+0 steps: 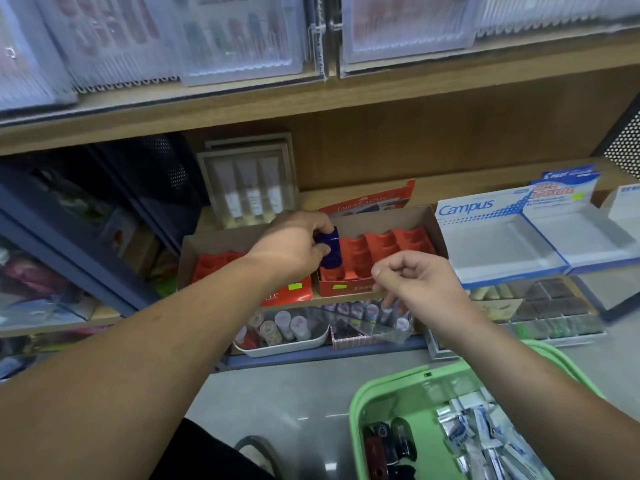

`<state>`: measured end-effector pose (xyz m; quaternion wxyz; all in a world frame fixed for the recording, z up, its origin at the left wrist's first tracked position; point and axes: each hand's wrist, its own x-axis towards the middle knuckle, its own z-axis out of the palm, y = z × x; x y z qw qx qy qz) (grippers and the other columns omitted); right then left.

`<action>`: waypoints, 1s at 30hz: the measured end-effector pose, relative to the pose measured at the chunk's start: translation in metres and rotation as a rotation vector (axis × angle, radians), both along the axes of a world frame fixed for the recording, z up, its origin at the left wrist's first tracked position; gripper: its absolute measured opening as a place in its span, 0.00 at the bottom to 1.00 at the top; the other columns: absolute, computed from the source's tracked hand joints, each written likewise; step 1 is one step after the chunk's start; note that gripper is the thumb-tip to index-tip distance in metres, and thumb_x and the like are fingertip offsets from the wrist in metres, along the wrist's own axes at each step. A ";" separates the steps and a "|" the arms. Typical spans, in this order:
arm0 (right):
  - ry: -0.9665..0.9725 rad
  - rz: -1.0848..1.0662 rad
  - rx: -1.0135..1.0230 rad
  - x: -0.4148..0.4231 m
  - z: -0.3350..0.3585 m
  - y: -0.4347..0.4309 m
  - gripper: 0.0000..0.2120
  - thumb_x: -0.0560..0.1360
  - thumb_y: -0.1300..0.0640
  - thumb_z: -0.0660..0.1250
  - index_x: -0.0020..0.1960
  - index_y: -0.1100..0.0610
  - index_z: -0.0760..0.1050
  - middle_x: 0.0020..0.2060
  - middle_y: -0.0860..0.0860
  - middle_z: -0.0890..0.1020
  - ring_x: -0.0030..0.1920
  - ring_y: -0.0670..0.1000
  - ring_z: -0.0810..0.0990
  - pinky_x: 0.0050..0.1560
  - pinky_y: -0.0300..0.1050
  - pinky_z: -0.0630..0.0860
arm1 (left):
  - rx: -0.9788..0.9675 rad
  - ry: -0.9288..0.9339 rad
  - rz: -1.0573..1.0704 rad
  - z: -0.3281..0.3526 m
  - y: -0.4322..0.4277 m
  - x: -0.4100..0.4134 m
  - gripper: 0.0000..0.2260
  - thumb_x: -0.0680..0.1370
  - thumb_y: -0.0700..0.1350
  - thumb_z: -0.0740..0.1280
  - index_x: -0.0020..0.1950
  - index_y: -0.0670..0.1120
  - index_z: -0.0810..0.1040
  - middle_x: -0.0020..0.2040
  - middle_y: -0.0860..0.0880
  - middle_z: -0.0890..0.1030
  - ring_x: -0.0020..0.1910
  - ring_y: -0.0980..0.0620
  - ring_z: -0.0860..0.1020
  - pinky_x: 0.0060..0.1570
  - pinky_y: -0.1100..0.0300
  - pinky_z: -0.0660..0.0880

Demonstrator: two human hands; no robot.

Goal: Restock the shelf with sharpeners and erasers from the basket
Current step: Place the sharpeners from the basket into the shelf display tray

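Note:
My left hand (294, 242) grips a dark blue sharpener (330, 249) and holds it at the left end of a red display tray (381, 247) on the middle shelf. Just right of it, my right hand (414, 278) hovers in front of that tray's front edge with its fingers loosely curled and nothing in them. At the bottom right stands the green basket (360, 407). Dark sharpeners (389, 445) lie at its left side and wrapped white erasers (485, 434) at its right. My right forearm hides part of the basket.
A second red tray (214, 265) sits left of the first. White Campus display boxes (498, 244) stand on the shelf to the right. The lower shelf holds a white tub of small bottles (280, 332) and dark erasers (554, 303). Grey floor lies below.

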<state>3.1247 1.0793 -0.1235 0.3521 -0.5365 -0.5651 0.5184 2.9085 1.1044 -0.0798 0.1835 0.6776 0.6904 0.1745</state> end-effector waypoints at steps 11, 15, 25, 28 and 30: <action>-0.064 0.088 -0.032 0.019 -0.011 -0.013 0.03 0.78 0.62 0.71 0.46 0.59 0.83 0.38 0.58 0.86 0.33 0.51 0.81 0.31 0.38 0.75 | 0.011 0.318 -0.215 -0.008 -0.001 0.000 0.07 0.79 0.41 0.69 0.56 0.49 0.82 0.56 0.50 0.77 0.51 0.48 0.77 0.52 0.55 0.77; -0.144 0.176 -0.038 0.029 -0.015 -0.024 0.04 0.77 0.59 0.73 0.48 0.60 0.83 0.37 0.60 0.84 0.34 0.51 0.81 0.33 0.39 0.76 | 0.052 0.439 -0.184 0.000 -0.009 0.012 0.09 0.79 0.46 0.70 0.59 0.48 0.81 0.62 0.49 0.71 0.52 0.45 0.77 0.54 0.49 0.79; -0.749 0.570 -0.319 0.106 -0.086 -0.095 0.18 0.77 0.46 0.71 0.62 0.55 0.79 0.54 0.54 0.83 0.50 0.53 0.81 0.49 0.43 0.76 | -0.309 0.292 -0.768 -0.053 -0.091 0.154 0.13 0.78 0.49 0.71 0.62 0.50 0.82 0.54 0.52 0.83 0.49 0.53 0.78 0.48 0.62 0.72; -0.893 0.757 -0.405 0.126 -0.124 -0.122 0.22 0.78 0.43 0.69 0.64 0.58 0.78 0.61 0.55 0.81 0.59 0.56 0.80 0.58 0.45 0.76 | -0.557 0.390 -0.820 -0.114 -0.118 0.177 0.16 0.79 0.48 0.71 0.66 0.49 0.78 0.58 0.49 0.81 0.52 0.48 0.77 0.48 0.59 0.71; -0.937 0.831 -0.478 0.133 -0.143 -0.135 0.25 0.78 0.43 0.69 0.64 0.62 0.78 0.60 0.59 0.81 0.60 0.60 0.80 0.60 0.52 0.78 | -0.671 0.444 -0.813 -0.150 -0.133 0.180 0.15 0.78 0.46 0.71 0.65 0.47 0.78 0.57 0.47 0.80 0.53 0.45 0.78 0.48 0.55 0.75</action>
